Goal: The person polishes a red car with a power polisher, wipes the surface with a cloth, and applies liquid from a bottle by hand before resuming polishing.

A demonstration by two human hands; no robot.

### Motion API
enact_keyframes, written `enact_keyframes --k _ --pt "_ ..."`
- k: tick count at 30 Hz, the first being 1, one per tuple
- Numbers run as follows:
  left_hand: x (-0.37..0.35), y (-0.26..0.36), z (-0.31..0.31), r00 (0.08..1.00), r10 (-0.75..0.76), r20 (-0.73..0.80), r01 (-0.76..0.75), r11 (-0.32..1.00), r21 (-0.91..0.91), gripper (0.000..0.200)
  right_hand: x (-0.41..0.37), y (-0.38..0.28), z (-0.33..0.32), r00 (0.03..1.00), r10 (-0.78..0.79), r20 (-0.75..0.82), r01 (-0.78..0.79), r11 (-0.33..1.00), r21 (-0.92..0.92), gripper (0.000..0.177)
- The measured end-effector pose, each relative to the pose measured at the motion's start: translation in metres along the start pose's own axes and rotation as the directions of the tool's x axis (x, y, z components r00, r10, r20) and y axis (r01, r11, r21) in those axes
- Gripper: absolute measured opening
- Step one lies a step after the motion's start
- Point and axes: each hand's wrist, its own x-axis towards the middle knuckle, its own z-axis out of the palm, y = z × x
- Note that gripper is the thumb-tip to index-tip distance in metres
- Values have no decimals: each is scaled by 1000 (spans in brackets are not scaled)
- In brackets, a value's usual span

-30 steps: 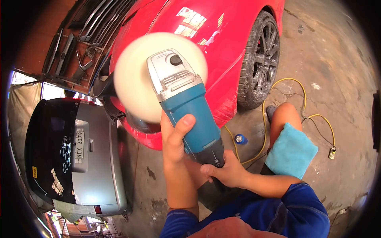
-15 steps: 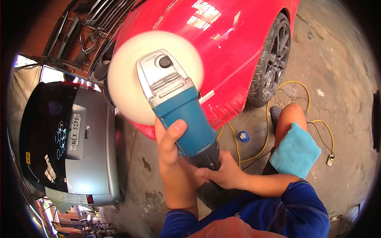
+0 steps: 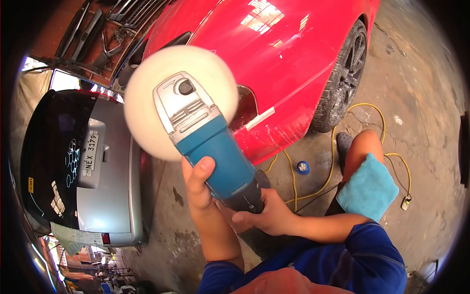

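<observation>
Clasping the polisher [image 3: 216, 156], the left hand [image 3: 198, 188] is wrapping its body and the right hand [image 3: 268, 214] its tail. Ahead of the grip, the blurred pad [image 3: 141, 110] is probably spinning near the red car [image 3: 298, 66]; a slackening hold could let it kick and gouge the car.

The white pad [image 3: 208, 68] on the blue polisher [image 3: 218, 157] is a blur, the left fingers [image 3: 202, 169] are mostly hidden under the polisher, and the view's top edge cuts off the red car [image 3: 289, 63] above the polisher.
</observation>
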Motion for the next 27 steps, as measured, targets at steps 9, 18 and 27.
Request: enact_keyframes --k 9,18,27 --pt "-1 -3 -5 1000 1 5 -1 1000 18 89 -3 -12 -6 999 23 43 -22 1000 -10 40" --pt "25 -11 63 981 -74 178 82 996 -40 88 -29 -35 -35 984 -136 -117 138 990 8 35" --pt "50 -18 94 965 -72 253 67 997 27 85 -35 -55 -51 958 -224 -177 239 969 66 36"
